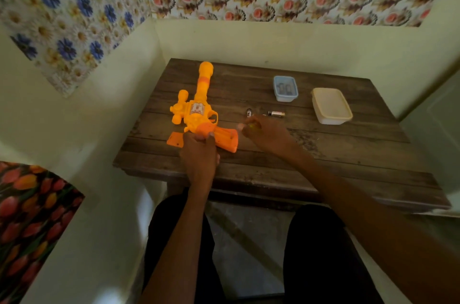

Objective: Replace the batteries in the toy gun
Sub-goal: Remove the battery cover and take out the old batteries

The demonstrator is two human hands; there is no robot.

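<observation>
An orange toy gun (199, 109) lies on the wooden table (323, 149), barrel pointing away from me. My left hand (199, 152) grips its handle near the grip base. An orange battery cover (175, 140) lies loose just left of the handle. My right hand (263, 133) hovers right of the handle, fingers closed around a small yellowish object that is too blurred to identify. Two loose batteries lie beyond that hand: a dark one (248, 112) and a reddish one (276, 113).
A small blue-rimmed box (285, 88) holding batteries stands at the back of the table. A larger white lidded box (332, 105) sits to its right. Walls close in on the left and back. My knees are under the near table edge.
</observation>
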